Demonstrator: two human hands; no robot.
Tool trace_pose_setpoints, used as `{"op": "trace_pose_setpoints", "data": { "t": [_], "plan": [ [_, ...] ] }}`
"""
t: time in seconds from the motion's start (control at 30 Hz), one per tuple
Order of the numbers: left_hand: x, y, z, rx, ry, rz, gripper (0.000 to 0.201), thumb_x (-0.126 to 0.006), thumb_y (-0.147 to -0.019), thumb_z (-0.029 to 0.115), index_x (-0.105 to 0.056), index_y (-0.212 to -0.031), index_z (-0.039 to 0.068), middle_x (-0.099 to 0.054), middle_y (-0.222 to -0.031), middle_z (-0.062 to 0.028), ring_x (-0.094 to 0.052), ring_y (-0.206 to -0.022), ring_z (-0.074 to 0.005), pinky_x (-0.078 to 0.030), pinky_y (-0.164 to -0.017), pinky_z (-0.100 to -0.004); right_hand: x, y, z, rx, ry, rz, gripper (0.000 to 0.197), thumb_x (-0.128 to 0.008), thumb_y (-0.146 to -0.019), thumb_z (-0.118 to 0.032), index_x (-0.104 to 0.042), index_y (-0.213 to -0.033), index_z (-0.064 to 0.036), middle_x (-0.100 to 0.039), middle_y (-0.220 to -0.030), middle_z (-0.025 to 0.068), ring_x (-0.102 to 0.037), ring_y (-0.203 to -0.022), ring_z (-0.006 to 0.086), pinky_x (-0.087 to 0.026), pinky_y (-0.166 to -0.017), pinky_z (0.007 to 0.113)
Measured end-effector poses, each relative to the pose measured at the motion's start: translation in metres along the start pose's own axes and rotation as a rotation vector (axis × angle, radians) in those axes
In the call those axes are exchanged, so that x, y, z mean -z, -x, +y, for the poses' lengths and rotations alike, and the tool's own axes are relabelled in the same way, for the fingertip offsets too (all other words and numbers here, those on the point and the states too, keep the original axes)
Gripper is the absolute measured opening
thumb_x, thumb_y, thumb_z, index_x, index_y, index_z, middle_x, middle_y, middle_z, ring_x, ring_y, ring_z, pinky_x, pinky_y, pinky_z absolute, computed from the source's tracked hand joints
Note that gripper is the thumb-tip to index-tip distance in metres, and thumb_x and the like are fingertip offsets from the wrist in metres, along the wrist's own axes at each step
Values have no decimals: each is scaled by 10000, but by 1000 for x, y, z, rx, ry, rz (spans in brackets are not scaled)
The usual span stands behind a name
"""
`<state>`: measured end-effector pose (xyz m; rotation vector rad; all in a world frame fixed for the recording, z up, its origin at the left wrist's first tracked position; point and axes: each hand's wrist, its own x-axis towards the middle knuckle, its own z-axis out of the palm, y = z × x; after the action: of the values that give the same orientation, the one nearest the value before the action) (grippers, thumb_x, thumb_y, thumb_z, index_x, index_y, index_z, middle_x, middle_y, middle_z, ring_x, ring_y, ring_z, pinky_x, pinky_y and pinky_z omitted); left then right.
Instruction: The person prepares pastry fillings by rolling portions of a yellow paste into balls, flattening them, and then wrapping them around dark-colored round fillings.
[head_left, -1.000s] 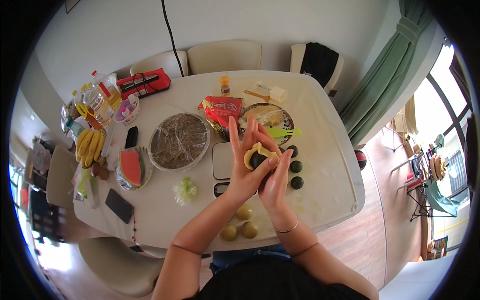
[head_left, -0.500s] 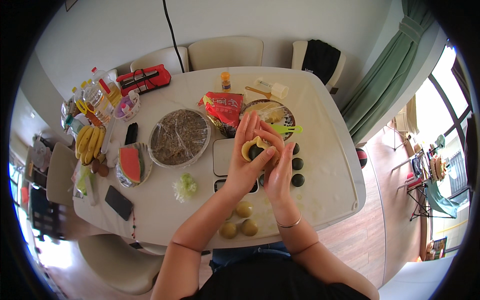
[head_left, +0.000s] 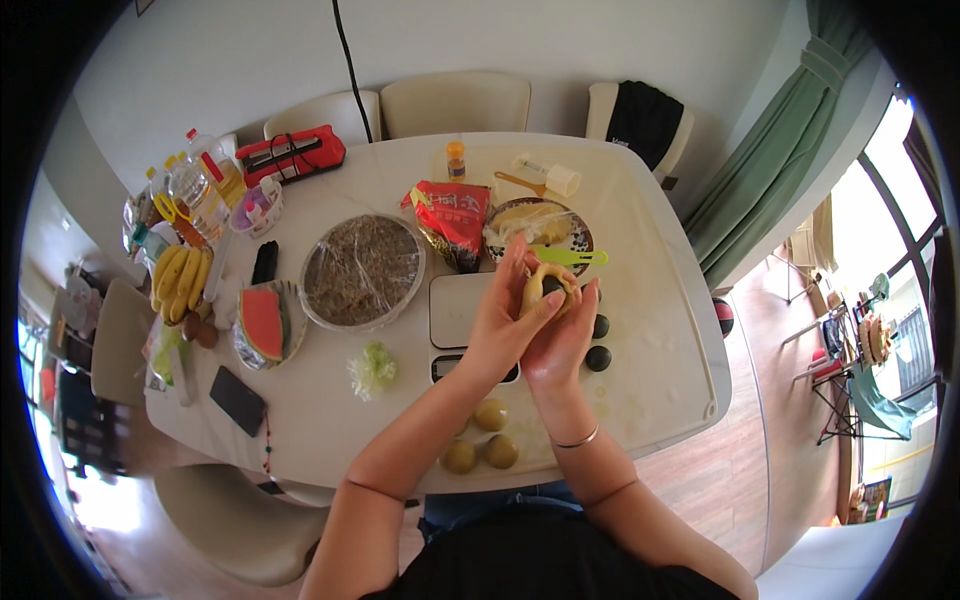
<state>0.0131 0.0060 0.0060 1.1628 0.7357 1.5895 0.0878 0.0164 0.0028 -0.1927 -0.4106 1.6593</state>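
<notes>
My left hand [head_left: 503, 322] and my right hand [head_left: 558, 348] come together over the table, cupped around a piece of yellow dough [head_left: 533, 290]. A dark ball of filling [head_left: 551, 285] shows in the opening of the dough, and my left thumb presses near it. Both hands share the hold; some fingers are hidden. Beside my right hand lie dark green balls [head_left: 598, 358] on the mat. Nearer my body sit several yellow-brown balls [head_left: 500, 452]. Partly under my left forearm is a white kitchen scale [head_left: 462, 312].
Beyond my hands stand a patterned plate [head_left: 580, 238] with film-covered dough, a green-handled utensil [head_left: 580, 257] and a red bag [head_left: 450, 215]. To the left are a large film-covered bowl [head_left: 362, 272], watermelon [head_left: 263, 325], bananas [head_left: 181, 280], bottles [head_left: 200, 200] and a phone [head_left: 237, 400].
The dough has turned in my hands and its edge now stands higher around the dark ball. My right fingers have curled closer about it, and both hands sit slightly further right.
</notes>
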Motion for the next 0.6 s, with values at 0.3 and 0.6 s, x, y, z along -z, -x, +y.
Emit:
{"op": "trace_pose_setpoints", "data": {
  "t": [0.3,0.6],
  "plan": [
    [3,1,-7,26,-1,86,505,-482,-1027,177,-288,-1465,16,-464,-1368,-66,-451,-1228,-122,-382,-1029,-272,12,-5,2,80,452,-159,602,-169,-1061,-443,-508,-1273,7,-491,-1375,160,-357,-1374,285,-255,-1136,370],
    [2,2,-14,110,218,123,481,-507,-1019,178,-330,-1434,11,-519,-1296,-56,-507,-1151,-103,-441,-958,-260,14,-7,7,300,814,-225,642,-159,-1045,-496,-515,-1266,-10,-432,-1426,183,-265,-1422,342,-187,-1155,439]
  ]
}}
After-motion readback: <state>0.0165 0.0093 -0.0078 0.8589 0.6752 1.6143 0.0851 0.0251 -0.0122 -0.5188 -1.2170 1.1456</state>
